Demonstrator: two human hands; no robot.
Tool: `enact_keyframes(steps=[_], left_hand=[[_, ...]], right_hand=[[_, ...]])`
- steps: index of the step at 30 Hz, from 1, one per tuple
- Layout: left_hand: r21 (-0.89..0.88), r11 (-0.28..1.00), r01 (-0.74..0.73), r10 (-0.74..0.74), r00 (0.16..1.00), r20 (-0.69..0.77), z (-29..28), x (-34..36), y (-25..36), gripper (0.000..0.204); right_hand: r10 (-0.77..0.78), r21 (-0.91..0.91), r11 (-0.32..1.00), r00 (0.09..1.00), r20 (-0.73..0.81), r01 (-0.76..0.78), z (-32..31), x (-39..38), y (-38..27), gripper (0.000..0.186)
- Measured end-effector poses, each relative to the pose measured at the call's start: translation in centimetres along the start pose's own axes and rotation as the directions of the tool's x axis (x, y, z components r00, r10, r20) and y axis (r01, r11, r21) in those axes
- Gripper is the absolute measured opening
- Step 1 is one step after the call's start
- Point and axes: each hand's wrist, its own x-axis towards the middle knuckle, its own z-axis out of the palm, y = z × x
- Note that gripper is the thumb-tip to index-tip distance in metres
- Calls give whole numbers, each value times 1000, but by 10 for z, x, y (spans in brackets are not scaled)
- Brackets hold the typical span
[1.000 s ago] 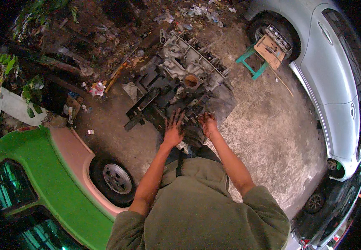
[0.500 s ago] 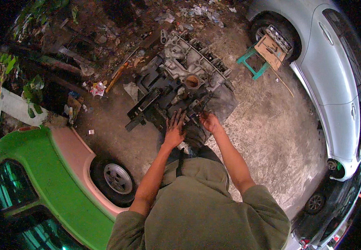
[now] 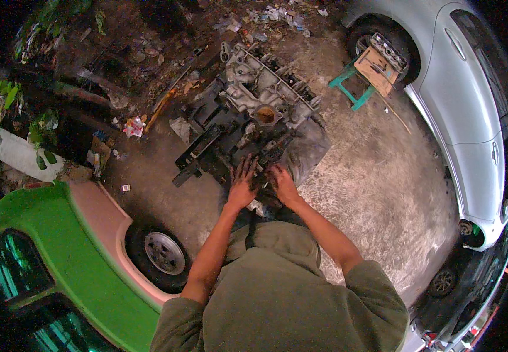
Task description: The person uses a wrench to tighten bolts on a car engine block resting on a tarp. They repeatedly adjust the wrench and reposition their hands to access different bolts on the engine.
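Note:
In front of me stands a greasy car engine [image 3: 254, 97], its pale metal top at the far side and dark parts nearer to me. A round port [image 3: 266, 115] with a brownish inside opens near its middle. My left hand [image 3: 243, 185] lies on the engine's near side, fingers stretched out and somewhat spread. Just to its right, my right hand [image 3: 282, 184] is closed at the engine's near edge, its fingers bent inward. Whatever it holds, if anything, is too dark and small to make out.
A green stool [image 3: 351, 88] with a wooden board [image 3: 377, 70] and a metal engine part [image 3: 390, 53] on it stands at the far right, beside a silver car [image 3: 471, 100]. A green and pink car body [image 3: 84, 240] is at the near left. Litter [image 3: 283, 17] lies at the back.
My right hand has moved left and toward me, closer to my left hand. The left hand stays on the engine with its fingers stretched out. The whole view has shifted slightly.

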Motion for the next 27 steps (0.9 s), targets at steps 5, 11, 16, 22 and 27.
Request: enact_keyframes(steps=[5, 11, 16, 22, 27], left_hand=[[47, 999, -15, 15, 1000, -2, -3, -2, 0, 88], [19, 1000, -16, 16, 999, -29, -1, -1, 1, 88], [31, 999, -10, 11, 1000, -11, -1, -3, -1, 89], [45, 999, -16, 17, 1000, -9, -2, -4, 0, 89], [0, 1000, 22, -22, 1000, 21, -6, -3, 3, 91]], right_hand=[[-88, 69, 994, 992, 86, 82, -1, -4, 4, 56], [-84, 143, 987, 994, 67, 74, -1, -5, 5, 50], [-23, 237, 970, 991, -135, 55, -1, -8, 3, 29], [0, 224, 973, 967, -255, 59, 2, -8, 10, 27], [255, 307, 938, 919, -300, -160, 1, 3, 12, 29]])
